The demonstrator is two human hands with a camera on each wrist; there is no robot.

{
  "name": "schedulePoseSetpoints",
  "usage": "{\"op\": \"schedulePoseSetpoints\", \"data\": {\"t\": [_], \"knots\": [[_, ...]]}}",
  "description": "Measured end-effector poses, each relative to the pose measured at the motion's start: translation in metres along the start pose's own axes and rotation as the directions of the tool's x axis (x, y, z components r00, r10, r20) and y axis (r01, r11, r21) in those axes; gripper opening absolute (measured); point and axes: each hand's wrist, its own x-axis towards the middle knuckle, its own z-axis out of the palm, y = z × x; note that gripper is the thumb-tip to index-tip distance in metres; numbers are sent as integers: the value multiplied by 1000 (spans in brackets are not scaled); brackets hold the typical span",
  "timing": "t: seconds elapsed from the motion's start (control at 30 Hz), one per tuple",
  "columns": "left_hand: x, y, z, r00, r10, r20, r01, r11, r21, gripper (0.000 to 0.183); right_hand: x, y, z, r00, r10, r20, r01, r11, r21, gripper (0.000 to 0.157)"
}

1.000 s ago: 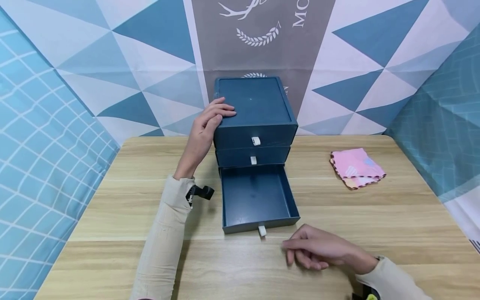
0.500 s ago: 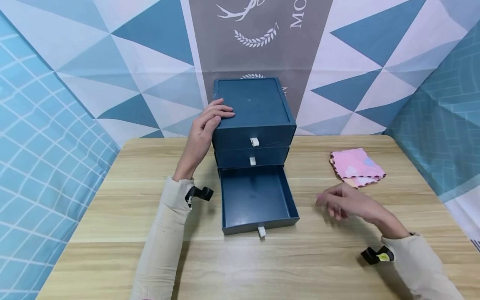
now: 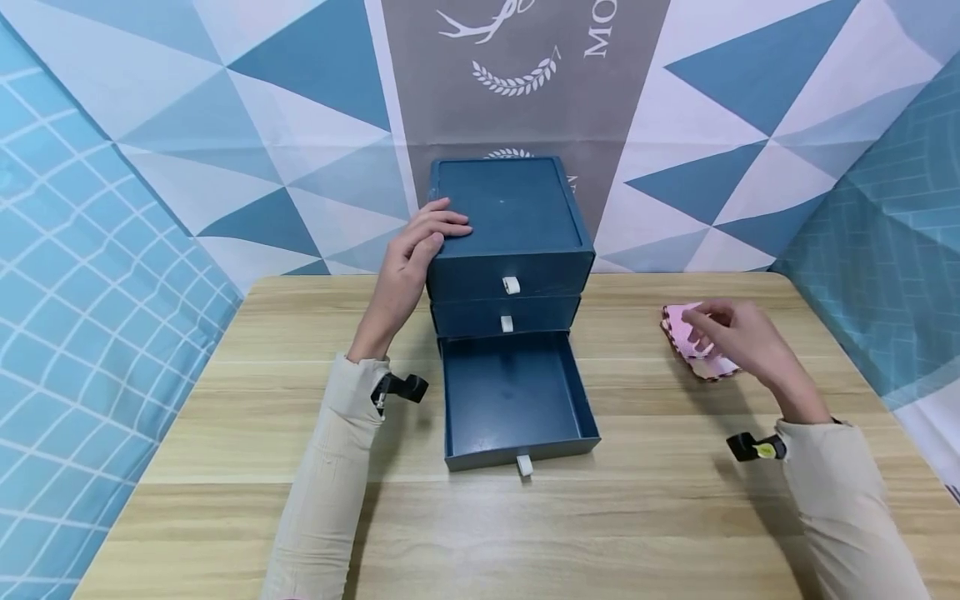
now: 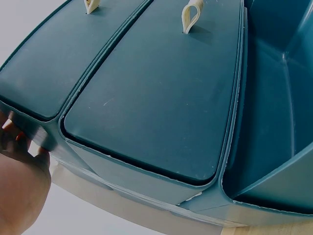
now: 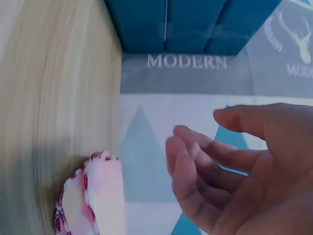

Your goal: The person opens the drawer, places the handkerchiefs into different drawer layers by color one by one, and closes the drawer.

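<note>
A dark blue unit of three stacked drawers (image 3: 517,277) stands at the back middle of the table. Its bottom drawer (image 3: 510,400) is pulled out and holds nothing; the two above are closed, each with a white loop tab. My left hand (image 3: 408,258) rests on the unit's top left edge, fingers on the top. In the left wrist view that hand (image 4: 22,176) lies along the unit's side. Over a folded pink cloth (image 3: 682,329) hovers my right hand (image 3: 738,337), its fingers loosely bent. The right wrist view shows this hand (image 5: 230,171) holding nothing, with the cloth (image 5: 98,196) beneath.
Patterned fabric hangs behind the wooden table (image 3: 225,433), close to the unit's back. Blue tiled-pattern sheets (image 3: 97,333) border the left and right sides. A small black camera mount sits at each wrist.
My right hand has moved from in front of the open drawer, rightward and away from me, to above the pink cloth. The left hand and the drawer unit have stayed put.
</note>
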Motion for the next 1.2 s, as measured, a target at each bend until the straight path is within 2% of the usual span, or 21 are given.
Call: {"op": "schedulePoseSetpoints", "data": {"t": [0.2,0.33,0.47,0.63,1.0,1.2], "knots": [[1,0,1,1000,1,8,-1,1000,2,35,9,19,6,989,-24,-143,16,999,-52,43],[1,-1,1,1000,7,9,-7,1000,-5,36,13,34,4,977,12,-213,-30,996,-80,45],[0,-1,0,1000,14,-1,-14,1000,-9,36,16,49,-2,965,56,-255,-74,995,-62,48],[0,-1,0,1000,22,-2,-22,1000,-8,36,17,65,-7,964,80,-255,-96,994,-53,47],[0,-1,3,1000,23,-2,-23,1000,-3,36,19,95,-6,971,144,-191,-176,970,-167,43],[1,-1,2,1000,18,-1,-18,1000,-4,36,17,94,-9,962,125,-243,-160,978,-131,37]]}}
